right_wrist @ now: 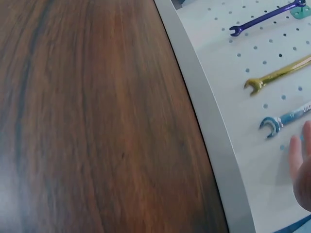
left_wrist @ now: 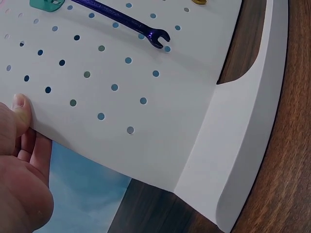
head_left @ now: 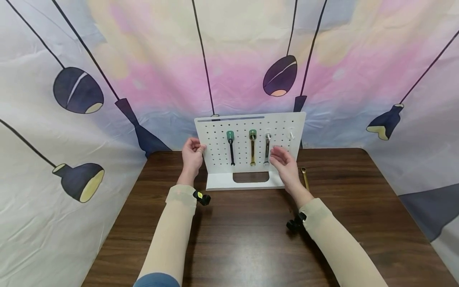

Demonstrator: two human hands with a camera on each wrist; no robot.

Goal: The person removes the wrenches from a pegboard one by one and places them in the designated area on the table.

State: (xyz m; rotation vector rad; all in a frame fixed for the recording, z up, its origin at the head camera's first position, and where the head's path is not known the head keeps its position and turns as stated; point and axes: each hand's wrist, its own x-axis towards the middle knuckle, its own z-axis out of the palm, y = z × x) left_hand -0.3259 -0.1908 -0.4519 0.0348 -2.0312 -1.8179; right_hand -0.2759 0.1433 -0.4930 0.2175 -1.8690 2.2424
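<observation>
Head view, pegboard on wooden table, patterned cloth

Cream sleeves carry small black wrist cameras.

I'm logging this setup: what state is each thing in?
Pegboard: standing on the table.
Purple wrench: hanging, open end down.
Hung gold wrench: hanging, open end down.
Silver wrench: hanging, open end down.
Loose gold wrench: lying on the table, partly hidden.
Rightmost hook: empty.
Left grip: pinching the pegboard's left edge.
Right grip: beside the silver wrench, holding nothing.
</observation>
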